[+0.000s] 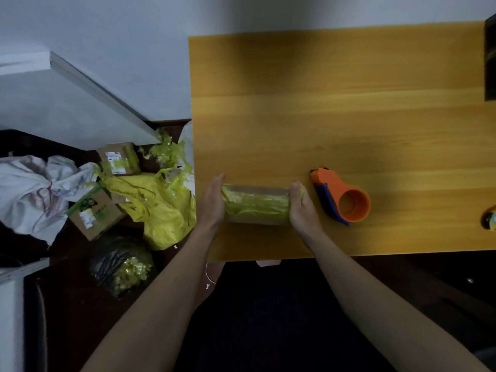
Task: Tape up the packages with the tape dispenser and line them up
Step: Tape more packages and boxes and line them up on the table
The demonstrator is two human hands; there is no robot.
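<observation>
A small cardboard package wrapped in yellow-green tape lies on the wooden table near its front left corner. My left hand presses flat against the package's left end. My right hand presses against its right end, fingers straight. The orange and blue tape dispenser lies on the table just right of my right hand, with nothing holding it.
On the floor left of the table lie two taped cardboard boxes, a yellow bag, crumpled white cloth and a dark bag of tape scraps. A dark object stands at the table's far right edge.
</observation>
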